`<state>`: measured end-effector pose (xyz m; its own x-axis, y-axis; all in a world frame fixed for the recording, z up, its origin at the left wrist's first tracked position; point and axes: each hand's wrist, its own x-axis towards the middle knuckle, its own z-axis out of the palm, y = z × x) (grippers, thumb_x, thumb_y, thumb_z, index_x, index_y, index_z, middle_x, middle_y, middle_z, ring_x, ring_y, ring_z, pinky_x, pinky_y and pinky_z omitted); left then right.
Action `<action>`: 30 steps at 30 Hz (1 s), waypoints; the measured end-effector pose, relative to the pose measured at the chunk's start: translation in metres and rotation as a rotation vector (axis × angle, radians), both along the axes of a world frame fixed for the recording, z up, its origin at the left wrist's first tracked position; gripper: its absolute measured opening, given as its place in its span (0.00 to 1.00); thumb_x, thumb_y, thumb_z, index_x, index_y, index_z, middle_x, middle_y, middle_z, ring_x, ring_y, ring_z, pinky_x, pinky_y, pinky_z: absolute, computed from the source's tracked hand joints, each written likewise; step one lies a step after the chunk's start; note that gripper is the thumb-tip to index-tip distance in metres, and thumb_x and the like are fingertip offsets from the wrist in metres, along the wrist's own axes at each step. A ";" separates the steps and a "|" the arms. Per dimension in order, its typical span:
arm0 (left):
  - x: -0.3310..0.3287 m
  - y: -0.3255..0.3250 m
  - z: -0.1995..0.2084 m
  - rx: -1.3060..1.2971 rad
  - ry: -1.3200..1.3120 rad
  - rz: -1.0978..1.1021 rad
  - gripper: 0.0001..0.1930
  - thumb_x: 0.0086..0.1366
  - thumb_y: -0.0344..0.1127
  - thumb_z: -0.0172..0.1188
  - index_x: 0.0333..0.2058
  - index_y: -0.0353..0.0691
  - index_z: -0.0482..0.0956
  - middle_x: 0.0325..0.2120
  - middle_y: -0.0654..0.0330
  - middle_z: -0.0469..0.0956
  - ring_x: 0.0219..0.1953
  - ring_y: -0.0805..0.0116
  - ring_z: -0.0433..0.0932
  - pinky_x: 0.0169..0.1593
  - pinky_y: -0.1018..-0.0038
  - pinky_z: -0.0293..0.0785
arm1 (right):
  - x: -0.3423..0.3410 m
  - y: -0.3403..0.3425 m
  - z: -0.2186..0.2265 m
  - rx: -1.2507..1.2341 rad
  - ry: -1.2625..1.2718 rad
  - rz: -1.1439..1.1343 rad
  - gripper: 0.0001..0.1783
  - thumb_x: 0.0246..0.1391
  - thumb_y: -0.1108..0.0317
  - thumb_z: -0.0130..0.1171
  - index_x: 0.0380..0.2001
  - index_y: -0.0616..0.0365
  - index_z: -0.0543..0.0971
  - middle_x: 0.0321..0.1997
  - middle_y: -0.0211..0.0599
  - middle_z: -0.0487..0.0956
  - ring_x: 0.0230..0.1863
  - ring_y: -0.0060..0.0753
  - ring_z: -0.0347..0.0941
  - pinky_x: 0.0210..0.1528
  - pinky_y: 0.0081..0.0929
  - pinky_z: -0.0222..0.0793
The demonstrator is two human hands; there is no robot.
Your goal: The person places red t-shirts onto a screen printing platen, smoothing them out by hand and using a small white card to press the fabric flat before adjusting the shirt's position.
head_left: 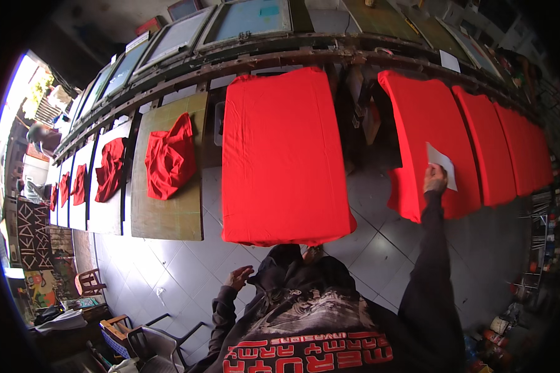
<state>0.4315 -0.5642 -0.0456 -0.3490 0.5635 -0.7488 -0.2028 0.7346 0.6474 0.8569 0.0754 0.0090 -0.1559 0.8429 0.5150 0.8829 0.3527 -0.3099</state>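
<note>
Over red shirt [432,149]: right hand [435,179] pinching white paper sheet [442,164], flat, rectangular; left hand [238,277] loosely open, empty.

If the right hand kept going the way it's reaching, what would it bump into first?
The right hand holds a white sheet of paper over a red shirt stretched on a board. Going straight on, it would probably meet that red fabric first; depth is unclear.

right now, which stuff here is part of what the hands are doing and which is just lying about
In hand:
- right hand holding a white sheet of paper over a red shirt stretched on a board
- red shirt stretched on the centre board
- left hand, holding nothing, near the body

Lying about:
- crumpled red shirt on a bare board
- chairs on the floor
</note>
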 end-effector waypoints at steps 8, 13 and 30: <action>-0.010 0.121 0.119 0.192 0.071 -0.342 0.27 0.73 0.54 0.47 0.34 0.35 0.85 0.30 0.59 0.85 0.35 0.70 0.81 0.40 0.74 0.75 | -0.208 -0.309 0.053 -0.335 0.388 0.607 0.03 0.53 0.72 0.58 0.32 0.59 0.77 0.34 0.42 0.78 0.39 0.45 0.76 0.44 0.37 0.71; -0.012 0.189 0.142 0.554 0.456 0.001 0.23 0.72 0.51 0.50 0.39 0.33 0.81 0.34 0.55 0.84 0.40 0.65 0.81 0.46 0.71 0.75 | -0.218 -0.344 0.034 -0.456 0.395 0.597 0.11 0.51 0.71 0.61 0.39 0.59 0.80 0.43 0.43 0.79 0.47 0.48 0.75 0.51 0.41 0.70; -0.094 0.229 0.050 0.233 1.286 0.153 0.36 0.69 0.48 0.48 0.69 0.37 0.48 0.70 0.50 0.51 0.73 0.43 0.41 0.71 0.47 0.37 | -0.253 -0.273 0.031 -0.540 -0.320 0.864 0.39 0.56 0.57 0.46 0.72 0.48 0.54 0.77 0.46 0.47 0.77 0.52 0.39 0.75 0.54 0.33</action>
